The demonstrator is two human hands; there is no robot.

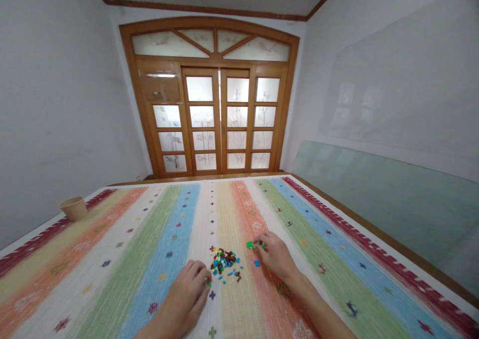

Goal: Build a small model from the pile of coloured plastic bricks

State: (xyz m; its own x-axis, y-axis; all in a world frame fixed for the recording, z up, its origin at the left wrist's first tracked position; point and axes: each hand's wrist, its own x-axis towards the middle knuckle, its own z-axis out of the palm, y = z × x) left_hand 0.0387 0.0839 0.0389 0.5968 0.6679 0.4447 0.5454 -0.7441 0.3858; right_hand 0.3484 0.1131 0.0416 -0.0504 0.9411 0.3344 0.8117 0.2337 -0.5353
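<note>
A small pile of mixed toy bricks (pixel 224 260) in brown, blue, green, yellow and red lies mid-table between my hands. To its left, my left hand (pixel 189 291) rests low with curled fingers. A bit of green shows by its fingertips, but what they hold is hidden. On the pile's right, my right hand (pixel 277 253) has its thumb and fingers closed around a small green brick (pixel 263 245), partly covered by the fingers. Another green piece (pixel 250 245) lies just left of those fingertips. A blue brick (pixel 256 263) sits below them on the orange stripe.
A striped, patterned cloth (pixel 149 259) covers the table. Toward the far left edge stands a beige cup (pixel 74 208). A pale glass panel (pixel 374 179) borders the table's right side. Wooden doors with glass panes (pixel 202 117) close off the room's far end.
</note>
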